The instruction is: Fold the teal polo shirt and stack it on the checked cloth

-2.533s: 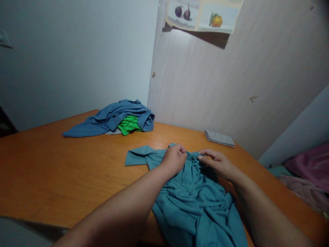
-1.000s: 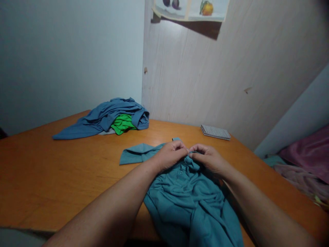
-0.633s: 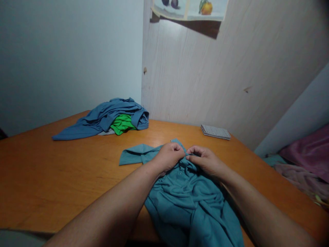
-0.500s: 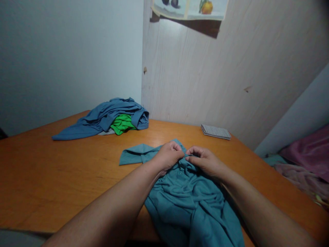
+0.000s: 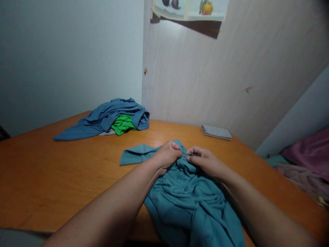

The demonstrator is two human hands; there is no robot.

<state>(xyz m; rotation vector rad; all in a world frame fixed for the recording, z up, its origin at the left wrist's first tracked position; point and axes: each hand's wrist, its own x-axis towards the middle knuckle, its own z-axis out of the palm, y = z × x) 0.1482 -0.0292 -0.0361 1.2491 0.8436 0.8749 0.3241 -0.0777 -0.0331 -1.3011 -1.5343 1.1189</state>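
Observation:
A teal shirt (image 5: 187,199) lies bunched on the table in front of me, its lower part reaching the front edge. One sleeve (image 5: 136,153) stretches out to the left, past my wrist. My left hand (image 5: 168,156) pinches the cloth near the collar, thumb over fingers. Close beside it, my right hand (image 5: 202,159) is closed on the same shirt with thumb and forefinger. A small button (image 5: 181,173) shows on the front placket just below the hands. The cloth right between the fingertips is partly hidden.
On the wooden table (image 5: 64,178), a heap with a blue garment (image 5: 102,118) and a bright green cloth (image 5: 123,124) lies at the back left. A folded checked cloth (image 5: 216,132) rests near the back right edge. Walls stand behind; pink and mauve fabric (image 5: 305,151) lies beyond the right edge.
The left fingers have shifted slightly on the cloth, the thumb now pressing flatter. Both hands stay at the shirt's collar area; the rest looks the same.

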